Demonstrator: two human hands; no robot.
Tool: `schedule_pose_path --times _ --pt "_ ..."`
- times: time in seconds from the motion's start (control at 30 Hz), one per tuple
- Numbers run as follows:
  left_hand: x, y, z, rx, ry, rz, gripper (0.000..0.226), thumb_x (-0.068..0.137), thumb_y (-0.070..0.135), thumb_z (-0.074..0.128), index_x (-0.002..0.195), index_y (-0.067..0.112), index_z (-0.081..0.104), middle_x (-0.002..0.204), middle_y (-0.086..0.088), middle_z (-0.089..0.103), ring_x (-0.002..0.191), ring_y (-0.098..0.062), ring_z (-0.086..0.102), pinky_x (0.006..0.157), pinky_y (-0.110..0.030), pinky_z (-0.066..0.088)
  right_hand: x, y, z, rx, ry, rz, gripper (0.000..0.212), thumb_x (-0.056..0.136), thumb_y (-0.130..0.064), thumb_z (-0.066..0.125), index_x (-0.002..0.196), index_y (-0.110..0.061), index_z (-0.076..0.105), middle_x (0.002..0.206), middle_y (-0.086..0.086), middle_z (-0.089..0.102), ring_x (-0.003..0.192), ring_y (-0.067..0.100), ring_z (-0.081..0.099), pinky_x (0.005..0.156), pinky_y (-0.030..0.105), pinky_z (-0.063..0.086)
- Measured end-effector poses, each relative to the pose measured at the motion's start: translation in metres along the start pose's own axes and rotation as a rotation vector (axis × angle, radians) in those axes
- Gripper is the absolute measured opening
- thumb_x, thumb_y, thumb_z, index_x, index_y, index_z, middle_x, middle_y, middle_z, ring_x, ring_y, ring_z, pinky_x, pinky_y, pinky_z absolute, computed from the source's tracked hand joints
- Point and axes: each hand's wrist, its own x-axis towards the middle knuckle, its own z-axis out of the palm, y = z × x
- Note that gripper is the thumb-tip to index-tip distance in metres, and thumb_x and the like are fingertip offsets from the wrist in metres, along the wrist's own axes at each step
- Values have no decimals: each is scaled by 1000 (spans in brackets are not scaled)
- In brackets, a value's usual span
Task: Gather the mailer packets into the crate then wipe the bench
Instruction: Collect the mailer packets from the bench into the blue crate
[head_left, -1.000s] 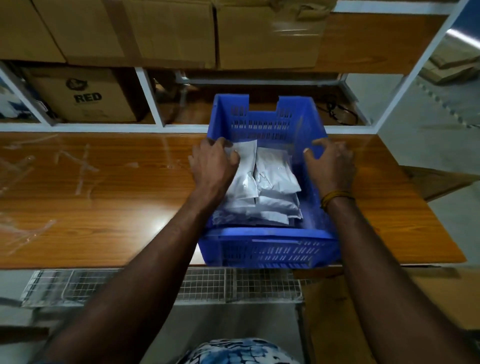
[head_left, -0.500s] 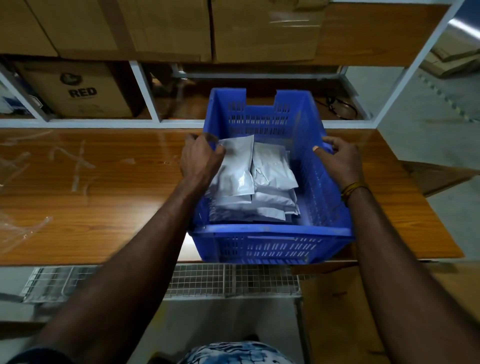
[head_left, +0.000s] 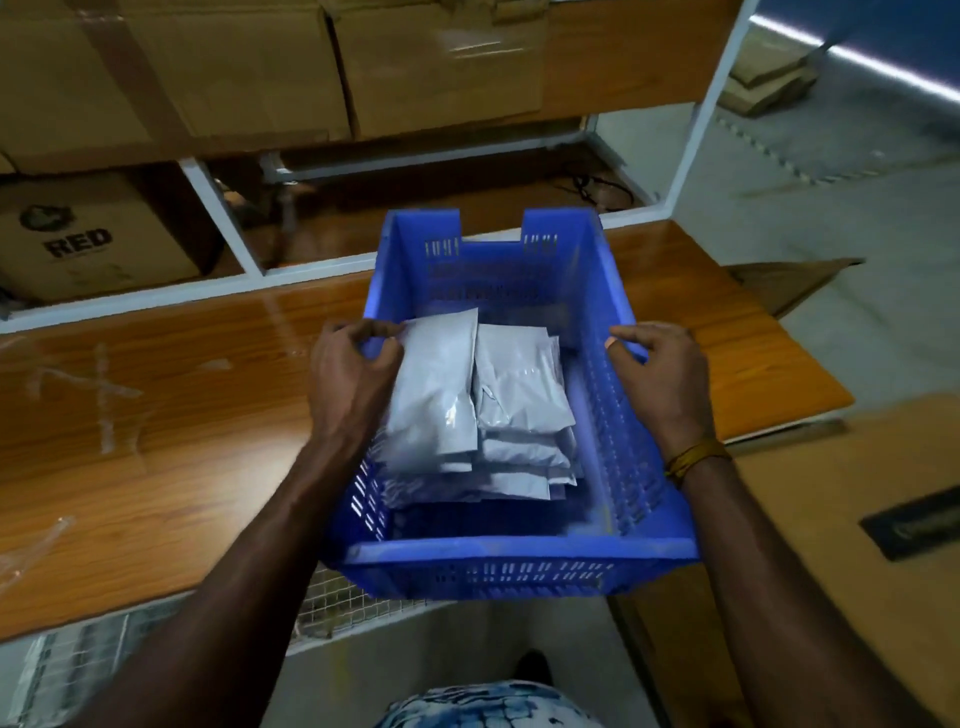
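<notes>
Blue crate (head_left: 511, 558), holding the mailer packets (head_left: 480, 410), now lifted off the bench (head_left: 156, 415) toward 6 o'clock; left hand (head_left: 353, 374) and right hand (head_left: 662, 376) clamped on its side rims; wiping judged next

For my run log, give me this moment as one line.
left hand: grips blue plastic crate left rim | right hand: grips right rim | grey mailer packets: stacked inside | wooden bench: unwiped

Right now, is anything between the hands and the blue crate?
Nothing visible. The left hand grips the crate at its left rim, beside the mailer packets; the right hand holds the right rim.
</notes>
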Motion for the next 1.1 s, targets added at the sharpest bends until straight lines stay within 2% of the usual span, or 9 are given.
schedule_pose_path --times 0.2,0.37,0.47,0.6,0.7,0.8,0.87,0.97,1.1 --pt "-48 10 -31 -58 -124 193 19 88 21 64 101 28 75 109 3 68 102 -17 60 79 -24 40 -116 -29 -55 -59 150 169 24 94 -24 66 116 -18 72 120 7 64 106 18 58 88 21 43" --pt "-88 28 -42 -176 -355 270 19 91 26 61 105 32 72 110 4 69 94 -33 64 78 -43 53 -206 -58 -102 -131 332 295 21 95 -28 64 115 -27 70 111 -9 58 97 14 55 82 12 38" --pt "-106 42 -38 -270 -462 331 19 90 26 63 104 34 73 111 5 68 92 -25 65 73 -35 48 -250 -72 -129 -153 459 369 23 92 -33 67 114 -27 71 109 -9 58 95 15 58 77 2 36" --pt "-133 69 -17 -366 -618 377 17 91 20 64 99 32 74 87 11 65 63 -2 49 53 -24 36 -295 -71 -161 -185 620 447 35 83 -44 59 110 -27 74 110 -7 67 93 18 63 90 32 50" --pt "-156 94 5 -441 -700 369 18 91 12 62 96 24 74 62 15 56 40 -1 33 39 -18 25 -319 -64 -185 -207 707 506 43 81 -52 55 110 -26 74 110 -5 70 98 16 65 94 40 51" --pt "-174 120 36 -470 -772 401 18 90 14 60 98 23 74 63 5 56 44 -16 41 44 -23 29 -332 -50 -209 -212 770 549 46 81 -54 54 110 -24 75 110 -5 71 104 12 65 95 36 51" --pt "-184 142 62 -471 -788 457 18 89 16 59 97 22 74 80 -4 67 63 -31 55 52 -31 41 -330 -35 -226 -213 818 569 37 85 -45 58 108 -22 75 108 -5 73 103 9 65 93 26 49" --pt "-198 183 113 -500 -787 525 16 87 13 58 90 19 73 95 2 73 67 2 62 63 -18 47 -313 -2 -257 -228 896 593 23 91 -31 63 104 -17 76 105 -2 73 98 2 63 88 11 43" --pt "-208 236 200 -477 -791 567 25 80 29 56 87 16 76 88 1 75 79 -7 67 74 -31 55 -279 54 -300 -217 968 600 21 91 -23 63 102 -11 76 101 1 73 91 -6 57 79 -2 36"
